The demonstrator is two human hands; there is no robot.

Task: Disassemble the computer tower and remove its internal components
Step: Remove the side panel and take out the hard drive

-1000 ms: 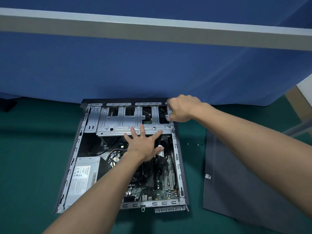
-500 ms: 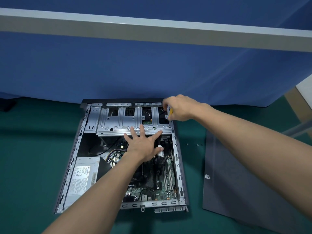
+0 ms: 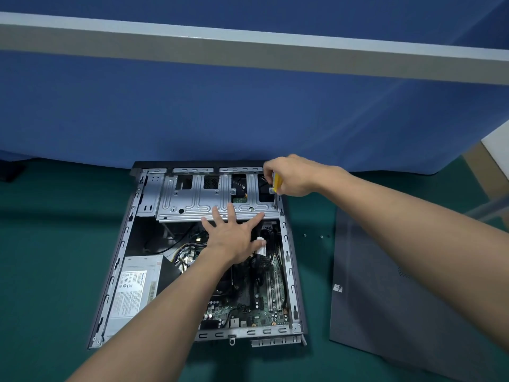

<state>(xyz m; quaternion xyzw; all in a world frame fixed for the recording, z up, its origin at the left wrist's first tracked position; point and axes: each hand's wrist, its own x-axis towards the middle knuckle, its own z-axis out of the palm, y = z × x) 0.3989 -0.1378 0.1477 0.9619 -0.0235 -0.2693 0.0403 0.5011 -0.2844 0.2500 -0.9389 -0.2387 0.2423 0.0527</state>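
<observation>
The computer tower point(image 3: 287, 260) lies on its side on a matte green surface point(image 3: 55, 244), open side up, with its far end against a blue fabric partition point(image 3: 248, 106). Its frame is thin grey sheet steel with slots punched along the rims. A drive cage point(image 3: 192, 199) of pale stamped metal spans the far end, ribbed with pressed channels and cut by rectangular windows. At the near left sits a boxy silver power supply point(image 3: 132, 293) with a printed label. To its right, the green motherboard point(image 3: 264, 317) shows long slots and black cables. A flat, dark grey side panel point(image 3: 385, 299) lies just right of the tower, and small screws point(image 3: 305, 235) lie on the green between them.

The left grip point(image 3: 234, 235) is spread flat at the end of an outstretched arm, fingertips resting on the cage's near edge. The right grip point(image 3: 292, 175) is curled round a yellow-handled screwdriver point(image 3: 276, 183). The tool is held nearly upright, its tip at the cage's near right corner.
</observation>
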